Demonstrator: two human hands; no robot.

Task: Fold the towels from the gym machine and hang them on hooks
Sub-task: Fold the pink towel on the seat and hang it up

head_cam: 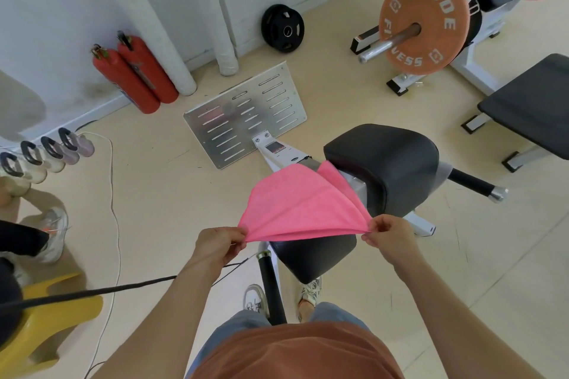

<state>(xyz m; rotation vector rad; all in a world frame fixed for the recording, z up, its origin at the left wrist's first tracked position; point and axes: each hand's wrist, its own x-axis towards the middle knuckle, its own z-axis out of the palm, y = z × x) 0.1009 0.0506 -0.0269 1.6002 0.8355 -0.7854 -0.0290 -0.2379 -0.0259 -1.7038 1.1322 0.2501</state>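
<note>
Right now the pink towel [297,204] is stretched in the air above the gym machine's black padded seat [385,163], doubled over, its far layers fanning apart. Left hand [217,244] pinches one near corner, right hand [389,235] pinches the other (fingers curled tight on the cloth). Beyond the seat lies a slotted metal footplate [246,114] on pale beige flooring. Two red fire extinguishers [135,77] lean against the white wall, with an orange weight plate [425,21] on a bar to the right.
</note>
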